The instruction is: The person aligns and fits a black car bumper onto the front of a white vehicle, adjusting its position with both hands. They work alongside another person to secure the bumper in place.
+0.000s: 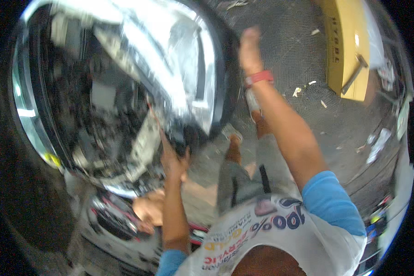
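The engine bay [103, 96] of a car lies open at the left. Along its right side curves a large, shiny, pale body panel [170, 50] with a dark outer edge. My left hand [174, 163] is at the panel's lower corner beside the engine bay, fingers stretched upward and thumb apart. A thin reddish strip [152, 110] runs upward from near its fingertips, too blurred to name. My right hand [250, 50], with a red band on the wrist, reaches forward beside the panel's dark edge. Its fingers are smeared, and whether it touches the panel is unclear.
A yellow box [347, 41] stands at the far right with a hammer [355, 73] on it. Paper scraps [297, 92] lie on the dark textured floor [290, 50]. At the lower left, a blurred skin-coloured shape [149, 209], perhaps another person's hand, is near a dark vehicle part [110, 218].
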Motion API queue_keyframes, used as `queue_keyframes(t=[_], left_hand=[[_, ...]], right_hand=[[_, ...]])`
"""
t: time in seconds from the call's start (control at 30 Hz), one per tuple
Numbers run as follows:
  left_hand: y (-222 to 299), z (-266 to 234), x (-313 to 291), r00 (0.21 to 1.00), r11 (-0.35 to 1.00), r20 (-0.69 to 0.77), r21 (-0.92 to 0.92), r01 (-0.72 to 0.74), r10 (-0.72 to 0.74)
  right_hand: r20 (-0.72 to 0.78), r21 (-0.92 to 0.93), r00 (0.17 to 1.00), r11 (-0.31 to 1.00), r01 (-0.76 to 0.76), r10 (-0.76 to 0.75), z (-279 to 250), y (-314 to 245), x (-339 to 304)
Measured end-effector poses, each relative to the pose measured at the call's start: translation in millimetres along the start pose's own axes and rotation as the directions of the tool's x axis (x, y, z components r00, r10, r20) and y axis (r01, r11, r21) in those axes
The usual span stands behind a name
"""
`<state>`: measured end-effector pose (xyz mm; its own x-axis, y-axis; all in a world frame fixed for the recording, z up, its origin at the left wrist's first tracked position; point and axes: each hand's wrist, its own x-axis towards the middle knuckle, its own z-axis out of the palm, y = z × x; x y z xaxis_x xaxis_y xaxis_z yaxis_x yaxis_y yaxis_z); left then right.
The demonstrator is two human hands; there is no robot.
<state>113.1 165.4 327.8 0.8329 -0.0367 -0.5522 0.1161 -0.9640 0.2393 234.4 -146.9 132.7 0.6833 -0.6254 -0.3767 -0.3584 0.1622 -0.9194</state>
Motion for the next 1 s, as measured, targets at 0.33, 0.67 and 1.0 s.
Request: queue_keyframes(t=[0.33,0.67,1.0], left_hand=[[-33.9,0.1,-2.2,0.978,0.981,-0.083,0.041,-0.188,0.191],[-50.9,2.1,-1.3,0.978,0.978,-0.093,-0.074,-0.193,0.186],[-60.8,21.8,-31.1,0.891,0.962,-0.423,-0.127,-0.241,0.167]], right_hand=[[0.392,-0.260,0.920,0.956,0.134,-0.022,-55.5,-21.9,-213.1],[0.629,-0.397,0.763,0.783,0.479,-0.147,18.4,-34.2,-229.6],[0.464,-0.435,0.884,0.884,0.171,0.058,37.7,-31.6,-249.0]])
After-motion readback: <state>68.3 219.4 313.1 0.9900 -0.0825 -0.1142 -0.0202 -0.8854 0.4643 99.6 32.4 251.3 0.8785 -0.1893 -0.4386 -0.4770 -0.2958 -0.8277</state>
